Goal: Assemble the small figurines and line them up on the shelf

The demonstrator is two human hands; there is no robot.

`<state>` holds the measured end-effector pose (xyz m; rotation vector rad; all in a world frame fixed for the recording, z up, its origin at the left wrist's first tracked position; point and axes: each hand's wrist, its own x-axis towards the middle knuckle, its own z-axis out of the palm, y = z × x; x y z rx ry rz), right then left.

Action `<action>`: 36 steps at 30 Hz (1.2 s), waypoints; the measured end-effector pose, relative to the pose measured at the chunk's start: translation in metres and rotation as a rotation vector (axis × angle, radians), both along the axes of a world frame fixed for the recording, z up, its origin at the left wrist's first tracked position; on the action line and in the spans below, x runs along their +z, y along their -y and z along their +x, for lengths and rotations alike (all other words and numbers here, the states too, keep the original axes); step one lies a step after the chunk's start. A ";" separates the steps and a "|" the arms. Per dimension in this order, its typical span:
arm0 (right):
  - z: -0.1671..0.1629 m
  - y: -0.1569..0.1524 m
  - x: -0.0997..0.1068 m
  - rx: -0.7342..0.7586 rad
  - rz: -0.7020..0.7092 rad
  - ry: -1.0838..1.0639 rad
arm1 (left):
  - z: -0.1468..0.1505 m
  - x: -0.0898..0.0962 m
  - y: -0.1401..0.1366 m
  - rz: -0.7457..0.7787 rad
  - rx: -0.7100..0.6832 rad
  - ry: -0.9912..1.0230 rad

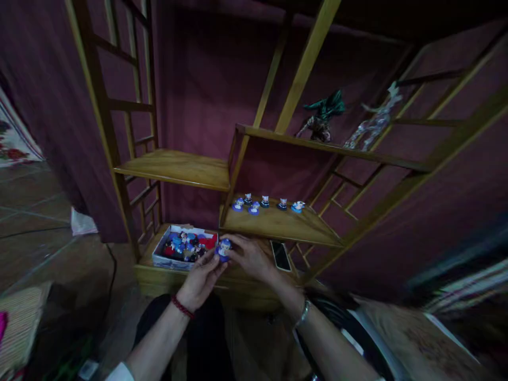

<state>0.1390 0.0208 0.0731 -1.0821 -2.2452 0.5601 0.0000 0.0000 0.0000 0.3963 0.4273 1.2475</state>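
Between my two hands is a small purple and white figurine point(224, 247) on a purple base. My left hand point(201, 279) grips it from the lower left, and my right hand point(254, 257) pinches it from the right. Just left of it sits an open cardboard box point(172, 261) full of jumbled blue, red and black figurines point(184, 246). On the small shelf point(278, 225) ahead stand several little figurines, among them a purple one point(254, 208) like the one in my hands and a light-blue one point(298, 206) at the right end.
A phone point(281, 256) lies on the lower board, right of my right hand. Higher up, a green-caped figure point(323, 114) and a clear, glassy-looking figure point(373, 120) stand on the upper shelf point(357, 154). Another wooden shelf point(174, 166) juts out at the left, above the box.
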 end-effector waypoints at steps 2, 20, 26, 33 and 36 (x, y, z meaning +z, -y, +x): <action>0.000 0.001 -0.001 -0.008 0.009 -0.009 | 0.001 -0.001 -0.001 0.003 0.008 0.011; 0.012 0.007 -0.008 -0.126 -0.019 -0.183 | 0.011 0.011 -0.002 0.056 -0.023 -0.020; 0.018 0.008 -0.011 -0.154 0.003 -0.206 | 0.014 0.013 -0.005 0.062 -0.024 -0.029; 0.030 0.007 -0.018 -0.145 -0.010 -0.222 | 0.021 0.018 -0.006 0.058 -0.038 -0.036; 0.034 0.010 -0.016 -0.148 -0.044 -0.230 | 0.025 0.019 -0.006 0.076 -0.055 -0.035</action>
